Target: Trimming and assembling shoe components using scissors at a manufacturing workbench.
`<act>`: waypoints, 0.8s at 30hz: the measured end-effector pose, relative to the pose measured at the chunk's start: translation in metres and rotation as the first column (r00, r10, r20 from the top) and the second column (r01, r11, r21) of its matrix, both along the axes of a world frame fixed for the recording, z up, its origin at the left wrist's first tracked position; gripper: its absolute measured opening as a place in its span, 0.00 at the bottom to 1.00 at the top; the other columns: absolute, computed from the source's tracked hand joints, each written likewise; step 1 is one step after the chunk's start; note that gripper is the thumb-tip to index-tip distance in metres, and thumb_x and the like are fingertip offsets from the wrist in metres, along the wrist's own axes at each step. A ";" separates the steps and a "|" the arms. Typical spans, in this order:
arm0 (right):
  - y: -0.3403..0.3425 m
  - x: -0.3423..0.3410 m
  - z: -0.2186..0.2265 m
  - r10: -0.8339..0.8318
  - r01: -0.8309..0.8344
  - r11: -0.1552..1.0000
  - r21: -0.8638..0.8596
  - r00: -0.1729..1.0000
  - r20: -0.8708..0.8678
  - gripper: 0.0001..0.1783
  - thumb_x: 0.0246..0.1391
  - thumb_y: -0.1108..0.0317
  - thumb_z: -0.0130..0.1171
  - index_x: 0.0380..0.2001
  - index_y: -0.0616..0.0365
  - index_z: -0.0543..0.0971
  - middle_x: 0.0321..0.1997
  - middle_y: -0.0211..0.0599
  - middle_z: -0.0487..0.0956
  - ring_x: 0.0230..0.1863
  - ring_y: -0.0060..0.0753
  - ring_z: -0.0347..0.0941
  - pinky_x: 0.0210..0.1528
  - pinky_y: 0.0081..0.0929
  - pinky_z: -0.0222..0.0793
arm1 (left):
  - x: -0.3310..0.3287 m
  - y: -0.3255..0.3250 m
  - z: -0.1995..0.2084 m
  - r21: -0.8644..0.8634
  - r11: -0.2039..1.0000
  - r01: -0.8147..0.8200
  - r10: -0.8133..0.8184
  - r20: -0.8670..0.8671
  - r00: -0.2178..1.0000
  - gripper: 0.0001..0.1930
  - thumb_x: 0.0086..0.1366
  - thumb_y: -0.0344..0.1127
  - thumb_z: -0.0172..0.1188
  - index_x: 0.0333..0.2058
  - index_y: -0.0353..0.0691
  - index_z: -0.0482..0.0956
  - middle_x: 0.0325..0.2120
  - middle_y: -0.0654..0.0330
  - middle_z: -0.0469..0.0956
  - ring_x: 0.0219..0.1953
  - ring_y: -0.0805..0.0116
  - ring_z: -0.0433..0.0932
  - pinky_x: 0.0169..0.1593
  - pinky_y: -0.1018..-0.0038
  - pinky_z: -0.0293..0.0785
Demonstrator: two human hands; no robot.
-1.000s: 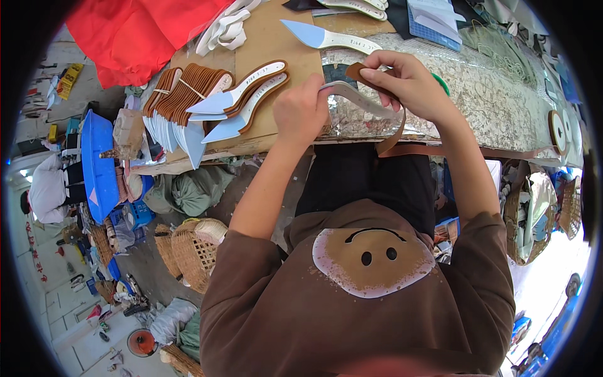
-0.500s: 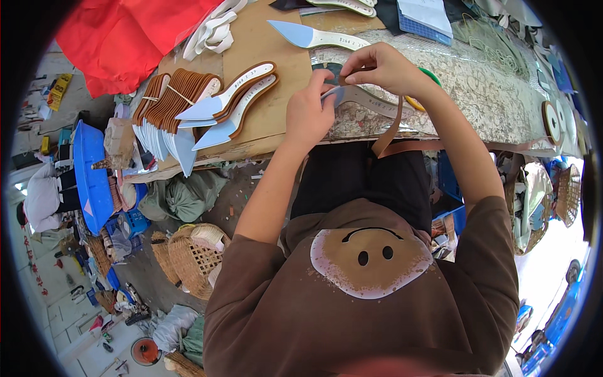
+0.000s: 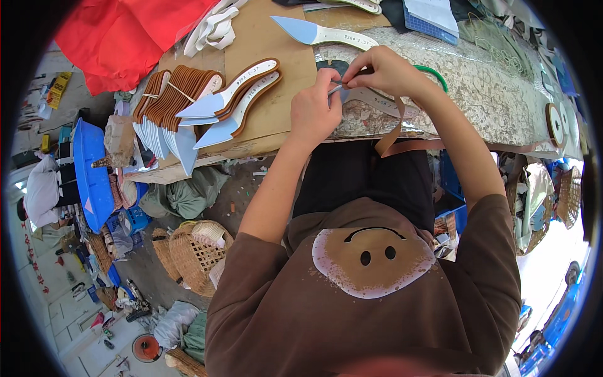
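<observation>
My left hand [image 3: 316,108] is closed on a white shoe insole [image 3: 375,99] with a light blue end, near the front edge of the bench. Against that blue end, my right hand [image 3: 384,72] pinches a thin brown strip [image 3: 396,125], which hangs in a loop over the edge below the wrist. My fingers hide where strip and insole meet. A dark round piece [image 3: 333,64] lies just behind my fingers. Farther back rests a loose insole [image 3: 317,34] with a blue tip. To the left lie brown-edged insoles [image 3: 242,85] fanned on each other, beside tied bundles of insoles [image 3: 182,94].
Red cloth [image 3: 125,38] and white straps [image 3: 213,28] cover the far left of the workbench [image 3: 490,94]. A green loop [image 3: 433,74] sits behind my right wrist. Below on the floor are a blue tub [image 3: 91,176], a wicker basket [image 3: 196,254] and a green sack [image 3: 188,191].
My left hand has turned slightly and its fingers have closed in toward my right fingertips at the insole's blue end. The scene has shifted slightly in view; the bundles lie as before.
</observation>
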State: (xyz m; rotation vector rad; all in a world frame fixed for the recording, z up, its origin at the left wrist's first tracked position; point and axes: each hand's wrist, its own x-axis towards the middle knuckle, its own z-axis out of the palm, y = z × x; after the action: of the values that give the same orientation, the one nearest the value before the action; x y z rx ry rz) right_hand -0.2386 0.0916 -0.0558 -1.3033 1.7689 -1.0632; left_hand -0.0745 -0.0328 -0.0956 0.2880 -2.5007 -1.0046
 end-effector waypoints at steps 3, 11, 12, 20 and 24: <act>0.005 0.011 -0.001 -0.040 0.046 0.999 0.001 0.882 -0.470 0.06 0.52 0.73 0.64 0.34 0.61 0.84 0.28 0.36 0.82 0.37 0.25 0.80 0.41 0.25 0.75 | 0.001 0.010 0.004 -0.011 1.000 -0.022 0.020 -0.154 0.988 0.09 0.59 0.29 0.58 0.40 0.43 0.74 0.26 0.54 0.80 0.28 0.51 0.80 0.31 0.59 0.73; 0.031 0.000 -0.006 -0.108 0.108 0.994 -0.014 0.993 -0.042 0.07 0.53 0.68 0.66 0.28 0.61 0.81 0.17 0.19 0.63 0.22 0.12 0.55 0.24 0.19 0.50 | 0.006 0.015 -0.018 -0.206 0.977 -0.053 -0.008 -0.285 0.959 0.03 0.59 0.29 0.60 0.32 0.40 0.80 0.23 0.56 0.76 0.26 0.55 0.77 0.29 0.64 0.72; 0.033 -0.003 -0.009 -0.111 0.109 0.993 0.036 0.993 0.046 0.08 0.53 0.67 0.66 0.27 0.62 0.82 0.17 0.19 0.67 0.22 0.11 0.58 0.24 0.19 0.53 | 0.007 0.015 -0.019 -0.220 0.974 -0.057 -0.021 -0.336 0.942 0.04 0.59 0.29 0.60 0.33 0.40 0.80 0.23 0.56 0.77 0.26 0.55 0.77 0.29 0.64 0.72; 0.038 0.055 -0.010 -0.419 0.398 0.901 -0.172 0.697 -0.581 0.10 0.51 0.66 0.62 0.24 0.63 0.77 0.27 0.45 0.77 0.27 0.48 0.75 0.29 0.42 0.67 | -0.004 0.005 0.005 -0.122 0.992 -0.001 -0.009 -0.082 0.997 0.05 0.59 0.34 0.61 0.32 0.41 0.82 0.23 0.53 0.78 0.28 0.52 0.78 0.32 0.60 0.73; 0.032 0.062 -0.010 -0.338 0.386 0.915 -0.113 0.585 -0.737 0.09 0.53 0.66 0.60 0.27 0.61 0.75 0.30 0.43 0.76 0.30 0.48 0.77 0.31 0.43 0.70 | -0.022 -0.008 0.037 -0.027 0.973 0.229 -0.217 0.227 0.949 0.07 0.60 0.37 0.60 0.28 0.42 0.82 0.21 0.52 0.78 0.30 0.50 0.79 0.35 0.56 0.73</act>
State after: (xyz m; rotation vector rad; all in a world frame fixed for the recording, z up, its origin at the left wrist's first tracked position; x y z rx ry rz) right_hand -0.1762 0.1239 -0.0655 -1.4970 2.7725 -0.6746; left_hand -0.0969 -0.0406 -0.0584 0.1066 -2.8096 -1.0395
